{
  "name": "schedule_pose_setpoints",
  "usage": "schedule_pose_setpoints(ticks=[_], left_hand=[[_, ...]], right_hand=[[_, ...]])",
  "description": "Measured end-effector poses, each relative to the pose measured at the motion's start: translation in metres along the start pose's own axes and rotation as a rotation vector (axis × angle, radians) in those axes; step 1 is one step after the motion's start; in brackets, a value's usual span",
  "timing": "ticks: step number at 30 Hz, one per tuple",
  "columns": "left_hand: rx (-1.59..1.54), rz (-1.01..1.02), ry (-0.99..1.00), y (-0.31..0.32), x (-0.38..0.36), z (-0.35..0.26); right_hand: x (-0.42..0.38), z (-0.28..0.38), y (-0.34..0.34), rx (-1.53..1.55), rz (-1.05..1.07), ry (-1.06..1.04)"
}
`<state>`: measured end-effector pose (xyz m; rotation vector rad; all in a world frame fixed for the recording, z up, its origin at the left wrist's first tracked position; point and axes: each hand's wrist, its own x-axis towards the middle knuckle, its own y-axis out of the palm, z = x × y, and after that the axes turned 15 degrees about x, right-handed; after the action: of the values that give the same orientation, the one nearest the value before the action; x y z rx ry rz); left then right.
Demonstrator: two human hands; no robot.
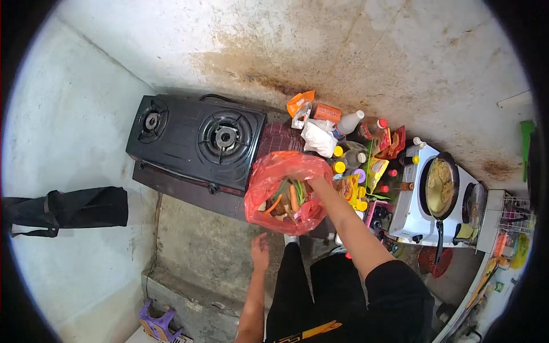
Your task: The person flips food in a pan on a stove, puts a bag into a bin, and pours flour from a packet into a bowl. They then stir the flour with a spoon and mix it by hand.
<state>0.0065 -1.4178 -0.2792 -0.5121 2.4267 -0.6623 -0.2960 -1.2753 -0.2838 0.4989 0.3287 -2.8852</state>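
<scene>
A red plastic bag stands with its mouth open at the right end of the counter. Inside it lie a carrot, some green vegetable pieces and brown scraps that I cannot name. My right hand reaches into the bag at its right side; its fingers are hidden there, so any hold is out of sight. Below the bag, my left hand is apart from it, fingers loosely extended and holding nothing.
A black two-burner gas stove sits left of the bag. Bottles, including a white one, and packets crowd its right. Farther right, a frying pan with food rests on a white stove. A purple stool is at lower left.
</scene>
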Motion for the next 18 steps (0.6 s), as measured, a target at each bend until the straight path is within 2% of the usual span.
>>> schedule_pose_setpoints(ticks=[2, 8, 12, 15, 17, 18], left_hand=[[0.002, -0.001, 0.104, 0.015, 0.000, 0.010], [-0.020, 0.045, 0.172, 0.025, -0.009, -0.031], [-0.013, 0.107, 0.137, 0.028, -0.011, -0.032], [-0.017, 0.080, 0.203, 0.026, -0.006, -0.020], [-0.070, 0.094, 0.102, 0.025, -0.004, -0.011], [-0.072, 0.096, 0.117, 0.018, -0.004, -0.020]], right_hand=[[0.009, 0.008, 0.003, 0.058, -0.003, 0.060], [0.010, 0.013, -0.003, 0.255, -0.008, 0.243], [0.010, 0.011, -0.021, 0.396, -0.017, 0.369], [0.007, 0.015, -0.032, 0.518, -0.028, 0.450], [0.000, 0.017, -0.030, 0.599, -0.034, 0.485], [-0.008, 0.016, -0.026, 0.638, -0.037, 0.502]])
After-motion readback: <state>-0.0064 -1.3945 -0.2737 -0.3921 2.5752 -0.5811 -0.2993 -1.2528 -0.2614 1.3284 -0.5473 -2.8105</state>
